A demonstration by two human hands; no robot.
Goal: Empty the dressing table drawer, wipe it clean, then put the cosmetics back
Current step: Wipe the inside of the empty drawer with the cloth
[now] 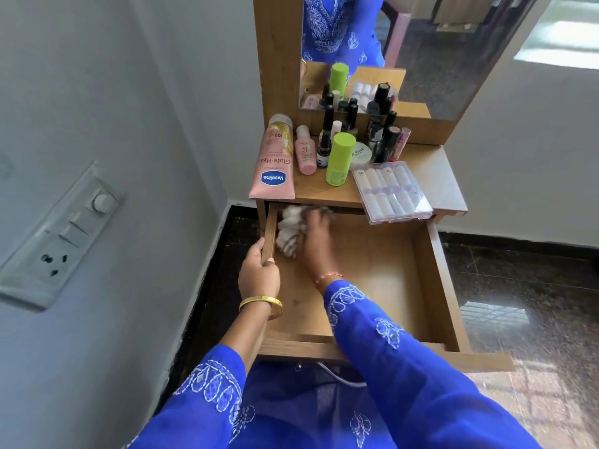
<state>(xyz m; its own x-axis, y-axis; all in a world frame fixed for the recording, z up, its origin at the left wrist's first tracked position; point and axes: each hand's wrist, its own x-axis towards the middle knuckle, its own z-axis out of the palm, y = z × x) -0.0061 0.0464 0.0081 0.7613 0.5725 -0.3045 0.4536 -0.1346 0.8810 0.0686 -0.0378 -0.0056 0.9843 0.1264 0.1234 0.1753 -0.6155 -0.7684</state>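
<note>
Right fingers (319, 222) on white cloth (288, 230) inside otherwise bare drawer (431, 270).

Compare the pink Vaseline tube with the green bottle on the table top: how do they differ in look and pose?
The Vaseline tube is pink, wide and flat at its crimped end; the green bottle is lime green and round. The tube lies with its gold cap toward the mirror, its crimped end at the table top's front edge; the bottle stands upright on its base. The tube's brand name is readable; the bottle's print is too small to read. Both are outside the open drawer.
</note>
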